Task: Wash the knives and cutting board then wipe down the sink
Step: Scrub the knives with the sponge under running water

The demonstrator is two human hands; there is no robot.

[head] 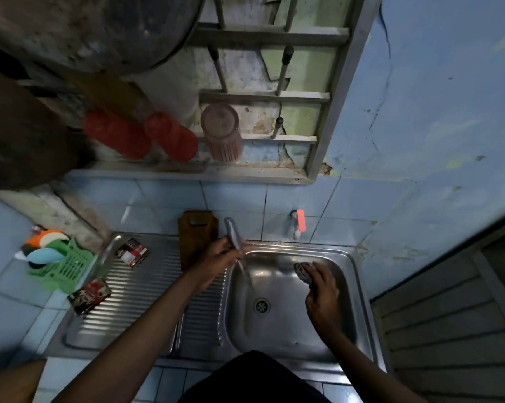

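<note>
Your left hand [220, 254] grips the faucet [234, 238] at twelve o'clock of the sink [350, 274], water running; your right hand [322, 289] clutches a scrubber [302, 270] at two o'clock; cutting board [197, 237] leans at eleven

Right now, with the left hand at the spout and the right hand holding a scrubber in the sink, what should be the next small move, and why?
Probably sweep the spout with the left hand toward the right hand. Water falls left of the drain, while the scrubber presses the basin wall away from the stream, so that side likely needs rinsing.
</note>
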